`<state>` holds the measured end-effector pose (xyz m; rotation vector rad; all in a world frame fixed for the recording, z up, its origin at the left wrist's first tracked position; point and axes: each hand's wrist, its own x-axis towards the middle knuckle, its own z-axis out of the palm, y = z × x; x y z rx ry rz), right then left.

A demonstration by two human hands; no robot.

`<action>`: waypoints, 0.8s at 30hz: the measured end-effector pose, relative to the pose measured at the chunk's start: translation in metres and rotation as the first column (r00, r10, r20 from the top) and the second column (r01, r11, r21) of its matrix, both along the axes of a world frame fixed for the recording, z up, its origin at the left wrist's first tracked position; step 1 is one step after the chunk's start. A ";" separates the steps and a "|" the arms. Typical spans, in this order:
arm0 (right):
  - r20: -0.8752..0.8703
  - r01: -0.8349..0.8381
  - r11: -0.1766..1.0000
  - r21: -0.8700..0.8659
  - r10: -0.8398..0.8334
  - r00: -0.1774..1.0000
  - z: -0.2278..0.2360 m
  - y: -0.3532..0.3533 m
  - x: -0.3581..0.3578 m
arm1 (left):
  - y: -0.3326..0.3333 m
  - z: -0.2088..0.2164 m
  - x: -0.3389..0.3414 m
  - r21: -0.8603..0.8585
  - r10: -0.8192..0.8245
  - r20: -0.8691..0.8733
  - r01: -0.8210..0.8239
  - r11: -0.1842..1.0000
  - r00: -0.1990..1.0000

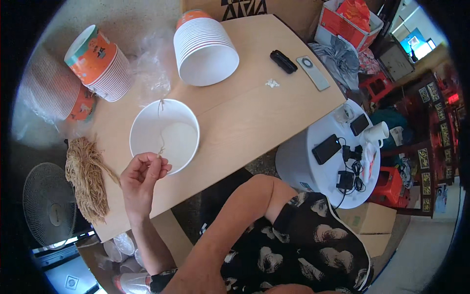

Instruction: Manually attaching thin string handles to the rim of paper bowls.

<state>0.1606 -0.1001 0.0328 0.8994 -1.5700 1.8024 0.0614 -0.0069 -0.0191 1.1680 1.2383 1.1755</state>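
My left hand (146, 177) is closed in a pinch on a thin straw-coloured strand (162, 142) at the near edge of a white paper tub (183, 115). From my fingertips the strand runs up across the tub's inside to its far rim. The tub stands upright on the wooden table, and its white bottom shows. Left of my wrist lies a thick bundle of similar straw-coloured strands (88, 179), its tail reaching toward my hand. My right arm (235, 220) bends across my body and leaves at the lower edge, so the right hand is out of sight.
Stacked paper tubs (208, 63) lie at the back of the table (264, 108), more stacks (100, 63) at left. A black object (283, 61) and a pale phone-like device (313, 73) lie at right. Beyond is a round white table (313, 171) with chargers; a fan (49, 206) stands left.
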 end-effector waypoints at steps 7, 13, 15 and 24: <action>-0.004 0.167 0.977 0.132 -0.168 0.986 0.007 0.022 0.025 | -0.002 -0.002 0.000 -0.005 0.005 -0.017 -0.005 1.000 1.000; -0.046 0.250 0.937 0.243 -0.246 0.968 0.015 0.036 0.041 | 0.001 -0.007 -0.005 0.015 -0.006 -0.017 0.007 1.000 1.000; -0.077 0.267 0.920 0.286 -0.256 0.964 0.023 0.047 0.042 | -0.001 -0.004 -0.008 0.025 0.000 -0.019 0.000 1.000 1.000; -0.036 0.623 -0.107 0.775 -0.991 -0.126 -0.042 0.131 0.101 | -0.004 -0.014 -0.018 -0.005 -0.001 0.227 0.002 1.000 0.974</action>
